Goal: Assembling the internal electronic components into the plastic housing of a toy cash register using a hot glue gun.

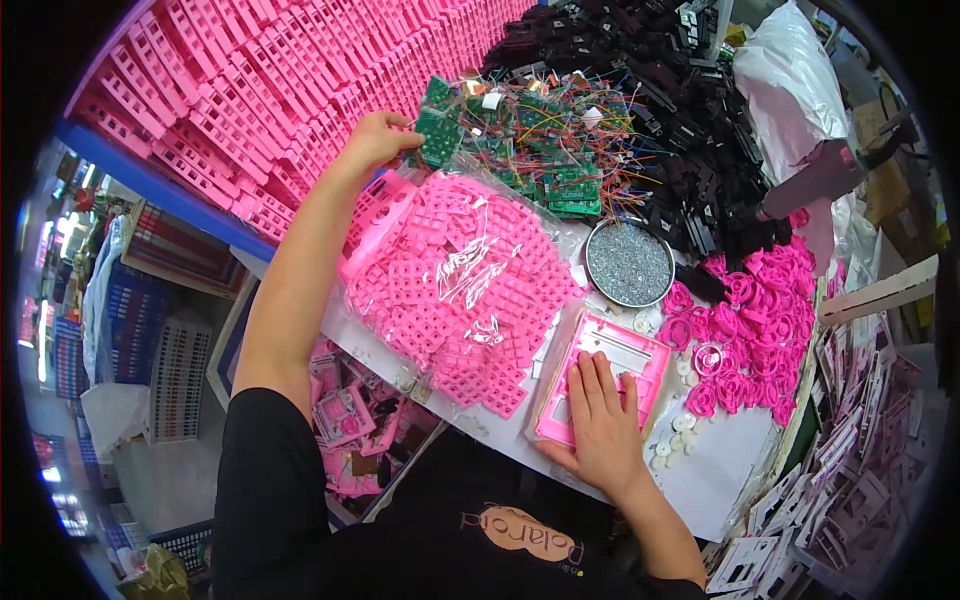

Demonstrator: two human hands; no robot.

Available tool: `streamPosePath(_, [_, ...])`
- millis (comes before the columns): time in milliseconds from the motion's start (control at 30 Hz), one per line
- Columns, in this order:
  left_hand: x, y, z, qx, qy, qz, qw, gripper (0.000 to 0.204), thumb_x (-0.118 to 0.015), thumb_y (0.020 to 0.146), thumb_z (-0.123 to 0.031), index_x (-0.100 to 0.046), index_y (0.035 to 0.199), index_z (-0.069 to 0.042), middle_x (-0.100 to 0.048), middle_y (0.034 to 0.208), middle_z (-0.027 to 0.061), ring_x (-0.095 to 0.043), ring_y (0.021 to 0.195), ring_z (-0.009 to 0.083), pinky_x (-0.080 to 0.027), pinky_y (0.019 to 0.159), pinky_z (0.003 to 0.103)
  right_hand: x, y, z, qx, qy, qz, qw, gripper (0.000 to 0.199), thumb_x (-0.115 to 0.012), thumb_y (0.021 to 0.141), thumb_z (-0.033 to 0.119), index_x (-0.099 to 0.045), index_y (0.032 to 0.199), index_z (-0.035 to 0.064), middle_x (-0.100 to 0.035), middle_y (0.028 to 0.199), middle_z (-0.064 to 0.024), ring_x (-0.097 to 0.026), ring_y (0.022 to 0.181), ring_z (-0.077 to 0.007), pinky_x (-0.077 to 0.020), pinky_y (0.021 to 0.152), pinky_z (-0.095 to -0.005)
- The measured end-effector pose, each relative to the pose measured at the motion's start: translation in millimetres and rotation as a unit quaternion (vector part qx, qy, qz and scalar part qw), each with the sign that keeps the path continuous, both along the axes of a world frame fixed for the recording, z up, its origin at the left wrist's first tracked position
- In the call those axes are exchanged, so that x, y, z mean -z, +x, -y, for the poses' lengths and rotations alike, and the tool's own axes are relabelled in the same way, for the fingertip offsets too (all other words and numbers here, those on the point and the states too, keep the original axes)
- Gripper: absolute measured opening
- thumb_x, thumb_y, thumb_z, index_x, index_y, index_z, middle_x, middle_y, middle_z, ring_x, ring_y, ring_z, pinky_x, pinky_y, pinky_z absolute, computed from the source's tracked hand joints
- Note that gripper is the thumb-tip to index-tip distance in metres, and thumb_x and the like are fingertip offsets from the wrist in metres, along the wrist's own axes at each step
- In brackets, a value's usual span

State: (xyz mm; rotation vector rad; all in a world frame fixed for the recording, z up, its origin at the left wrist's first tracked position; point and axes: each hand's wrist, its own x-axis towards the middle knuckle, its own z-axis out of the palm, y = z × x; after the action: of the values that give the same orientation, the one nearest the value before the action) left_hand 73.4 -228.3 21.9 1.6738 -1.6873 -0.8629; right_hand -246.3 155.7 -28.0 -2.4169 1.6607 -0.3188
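My left hand (378, 142) reaches to the far side of the bench, its fingers closed on the edge of a green circuit board (438, 140). That board lies at the left end of a heap of green boards with thin coloured wires (575, 185). My right hand (603, 420) is spread flat over a pink rectangular plastic housing (638, 352), which rests on a block-like stand near the front edge. Between my arms sits a clear plastic bag of pink keypad pieces (470, 290), with a larger pink housing (380, 225) at its upper left.
Stacked pink housings (260, 90) rise at the back left. A round dish of small screws (630, 262) stands beyond my right hand. Pink ring-like parts (750, 340) and white discs (684, 425) lie right, below piled black parts (690, 130). Pale panels (840, 450) fill the lower right.
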Motion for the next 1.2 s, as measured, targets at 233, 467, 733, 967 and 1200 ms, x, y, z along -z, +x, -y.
streamPosePath(233, [39,32,12,0.002,-0.001,0.115,0.993,0.019,-0.078,0.076,-0.010,-0.071,0.090,0.000,-0.069,0.069,0.0076,-0.064,0.056,0.0138,-0.050,0.051,0.030,-2,1,0,0.000,0.000,0.009,1.000,0.096,-0.072,0.077,0.058,-0.046,0.141,-0.0075,-0.043,0.151,-0.0253,-0.034,0.146,-0.0380,-0.0248,0.114,-0.0591])
streamPosePath(467, [47,13,16,-0.001,0.034,0.033,0.999,0.045,-0.081,0.076,-0.018,-0.068,0.114,0.003,-0.069,0.080,0.0110,-0.066,0.066,0.0164,-0.053,0.055,0.033,-2,-1,-1,0.003,-0.007,0.000,1.000,0.096,-0.072,0.077,0.058,-0.046,0.142,-0.0076,-0.042,0.152,-0.0255,-0.035,0.145,-0.0382,-0.0255,0.114,-0.0583])
streamPosePath(733, [32,-2,11,0.014,-0.015,0.034,0.999,0.032,-0.082,0.076,-0.020,-0.073,0.097,0.002,-0.071,0.082,0.0077,-0.066,0.069,0.0140,-0.052,0.063,0.030,-3,-1,-1,0.002,-0.005,0.003,1.000,0.095,-0.072,0.078,0.058,-0.045,0.142,-0.0079,-0.042,0.151,-0.0259,-0.035,0.145,-0.0389,-0.0259,0.114,-0.0579])
streamPosePath(967, [-27,3,-20,0.061,-0.281,-0.235,0.929,0.012,-0.072,0.092,-0.008,-0.066,0.099,0.000,-0.068,0.084,0.0033,-0.062,0.072,0.0097,-0.050,0.065,0.024,-3,-2,0,0.002,-0.014,0.013,1.000,0.095,-0.073,0.077,0.057,-0.046,0.141,-0.0075,-0.042,0.151,-0.0258,-0.035,0.145,-0.0390,-0.0266,0.113,-0.0581])
streamPosePath(1200, [-49,-12,-73,0.074,-0.244,-0.405,0.878,0.011,-0.061,0.099,-0.006,-0.059,0.109,-0.001,-0.068,0.101,0.0064,-0.064,0.090,0.0121,-0.053,0.085,0.028,0,0,-6,0.002,-0.011,0.024,1.000,0.094,-0.074,0.076,0.057,-0.047,0.141,-0.0062,-0.043,0.150,-0.0255,-0.035,0.145,-0.0396,-0.0268,0.113,-0.0598])
